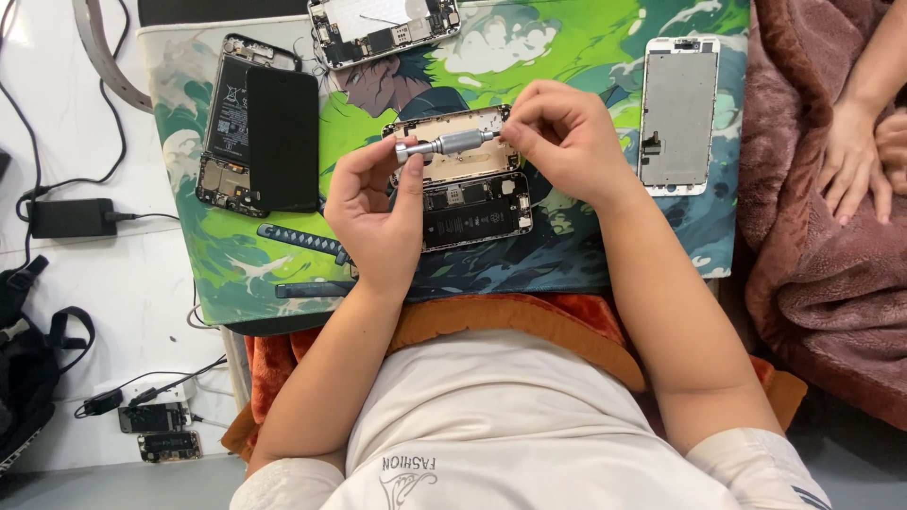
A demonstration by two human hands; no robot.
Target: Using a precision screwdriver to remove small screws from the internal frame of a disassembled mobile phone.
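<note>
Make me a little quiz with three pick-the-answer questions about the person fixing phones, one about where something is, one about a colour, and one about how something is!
1. Where does the detached phone screen lie?
A. On the mat's right side
B. On the floor
C. In the left hand

2. What colour is the screwdriver?
A. Red
B. Silver
C. Yellow

3. How is the phone under the hands?
A. Closed up
B. Wrapped in cloth
C. Opened, insides showing

Answers:
1. A, it rests on the picture mat near the right edge.
2. B, its metal handle shines silver between the left hand and the right hand.
3. C, its battery and boards are bare.
</note>
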